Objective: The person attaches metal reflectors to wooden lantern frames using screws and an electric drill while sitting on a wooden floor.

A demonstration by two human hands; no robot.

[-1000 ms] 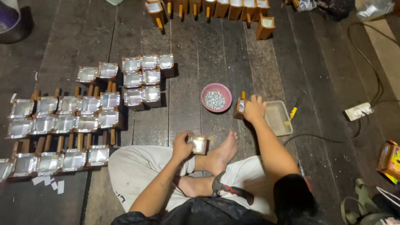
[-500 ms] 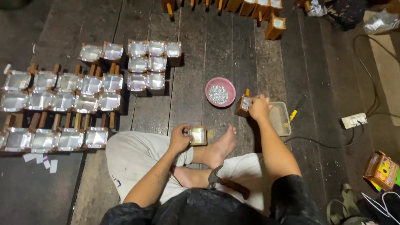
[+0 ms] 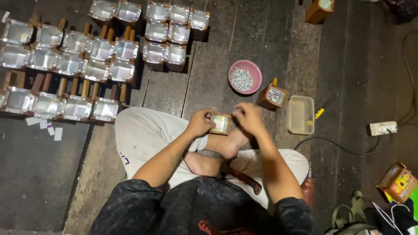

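Observation:
I sit cross-legged on a dark wooden floor. My left hand (image 3: 199, 123) grips a small wooden box with a shiny metal lining (image 3: 220, 124) just above my bare foot. My right hand (image 3: 246, 118) touches the same box from its right side, fingers curled on its edge. A pink bowl of small silvery screws (image 3: 244, 77) lies beyond my hands. Another small wooden box with a handle (image 3: 272, 96) stands to the right of the bowl, with nobody touching it.
Several rows of finished metal-lined wooden boxes (image 3: 93, 56) cover the floor at the upper left. A pale rectangular plastic tray (image 3: 300, 114) with a yellow-handled tool lies at right. A white power strip (image 3: 383, 128) and black cable run further right. A drill (image 3: 307, 189) lies by my right knee.
My right hand left the wooden box beside the pink bowl and came back to the box that my left hand holds. The view has shifted lower and nearer.

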